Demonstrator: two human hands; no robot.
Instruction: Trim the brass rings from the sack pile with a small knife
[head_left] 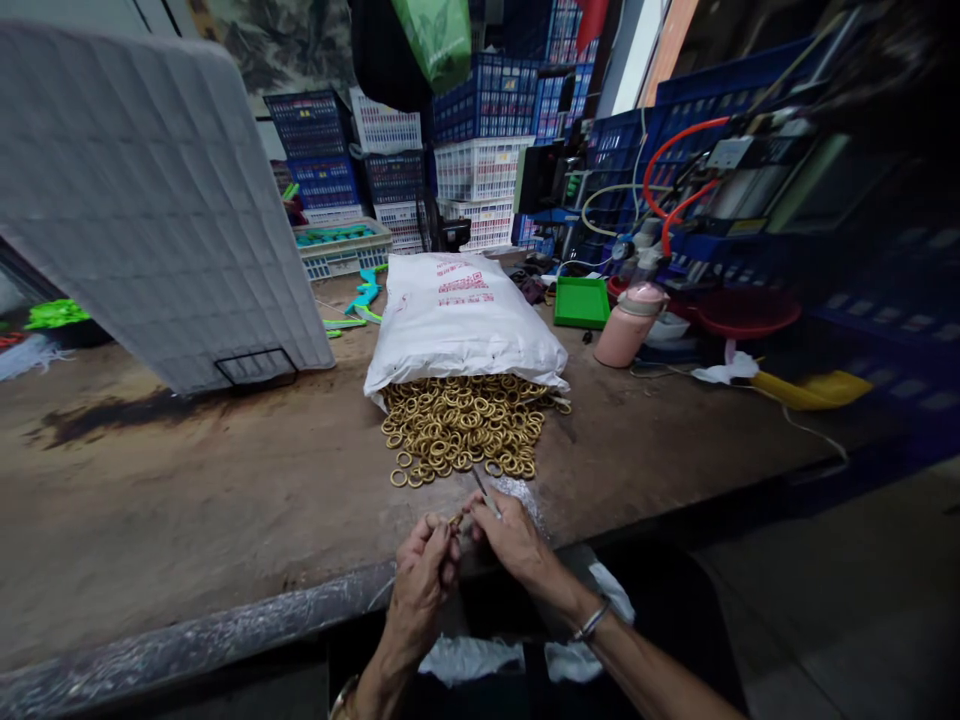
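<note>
Just over the table's front edge, my left hand is closed in a pinch on a small gold-coloured ring. My right hand meets it from the right, its fingers wrapped round a slim knife-like tool with a pale handle and a narrow dark tip. The tip points away from me, up and to the left. Beyond both hands lies a heap of gold-coloured rings, spilling from the mouth of a white woven sack. My fingers partly hide the ring.
A large pale ribbed panel stands upright at left on the brown table. To the right are a green tray, a pink bottle and a machine with red hoses. Stacked crates fill the back.
</note>
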